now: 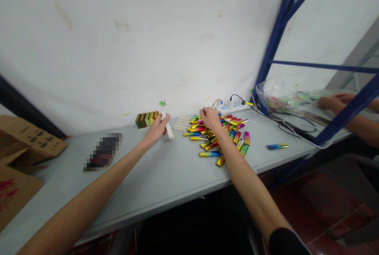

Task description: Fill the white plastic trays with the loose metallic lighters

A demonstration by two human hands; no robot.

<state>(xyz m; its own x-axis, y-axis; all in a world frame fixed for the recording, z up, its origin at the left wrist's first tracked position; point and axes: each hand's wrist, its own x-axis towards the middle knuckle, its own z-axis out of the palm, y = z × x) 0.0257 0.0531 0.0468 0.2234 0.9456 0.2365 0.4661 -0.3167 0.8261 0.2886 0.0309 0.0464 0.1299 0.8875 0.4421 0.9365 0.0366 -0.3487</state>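
My left hand is closed around a small white rectangular piece, held just above the grey table. My right hand rests with curled fingers on the top of a heap of shiny rainbow-coloured sticks; whether it grips one is hidden. A white perforated tray lies between the hands near the wall. A row of gold and green sticks stands behind my left hand.
One rainbow stick lies apart at the right. A white power strip with cables sits by the wall. Cardboard boxes stand at the left. A blue metal frame rises at right; another person's hands work beyond it beside a plastic bag.
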